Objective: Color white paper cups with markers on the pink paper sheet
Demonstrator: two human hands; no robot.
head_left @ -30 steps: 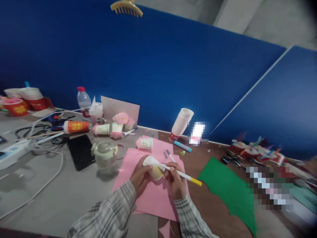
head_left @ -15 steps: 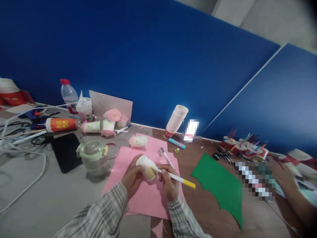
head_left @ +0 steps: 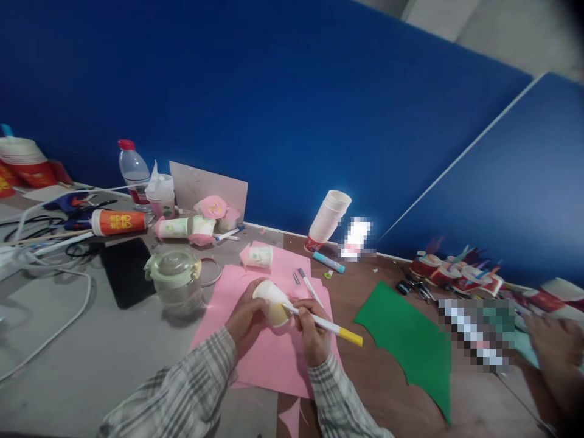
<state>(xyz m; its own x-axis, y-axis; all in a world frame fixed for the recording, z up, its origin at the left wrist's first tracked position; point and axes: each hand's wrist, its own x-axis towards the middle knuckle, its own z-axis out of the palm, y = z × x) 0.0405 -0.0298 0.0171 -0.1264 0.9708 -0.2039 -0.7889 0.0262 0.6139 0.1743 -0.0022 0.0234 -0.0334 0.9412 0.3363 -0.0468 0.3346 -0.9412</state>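
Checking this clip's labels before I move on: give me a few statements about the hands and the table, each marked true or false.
1. The left hand holds a paper cup. True.
2. The right hand holds scissors. False: it holds a pen with a yellow end, its tip at the cup.
3. Both hands are over a pink sheet. True.
4. The green sheet lies left of the pink one. False: it lies to its right.
5. A stack of cups leans by the blue wall. True.
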